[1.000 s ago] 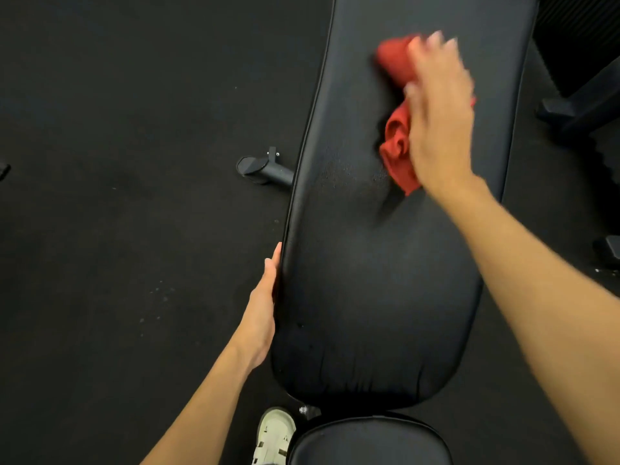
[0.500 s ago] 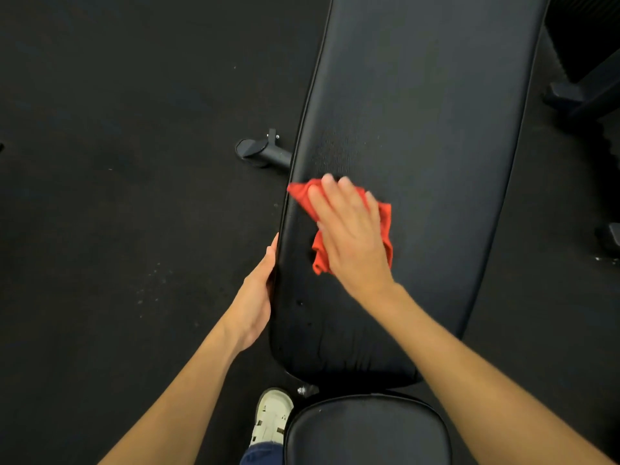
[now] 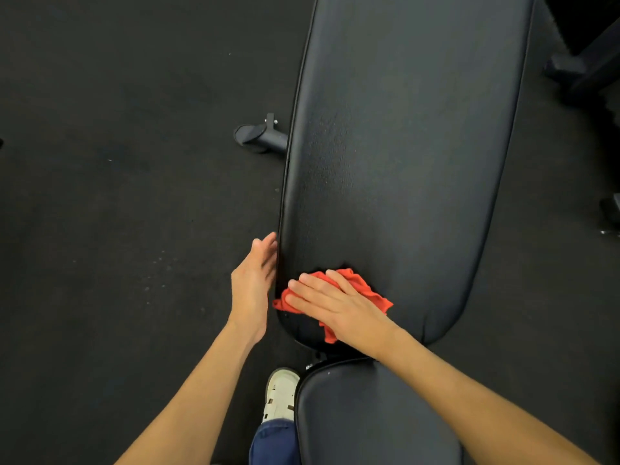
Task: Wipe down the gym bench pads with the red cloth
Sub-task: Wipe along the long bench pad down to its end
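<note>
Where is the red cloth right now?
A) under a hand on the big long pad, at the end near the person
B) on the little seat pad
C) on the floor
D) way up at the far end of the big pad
A: the right hand presses the red cloth flat onto the long back pad, at its near left corner.

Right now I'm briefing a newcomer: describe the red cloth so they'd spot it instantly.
Find the long black back pad. At its near left corner lies the red cloth, crumpled under the right hand. Nothing else here is bright red.
</note>
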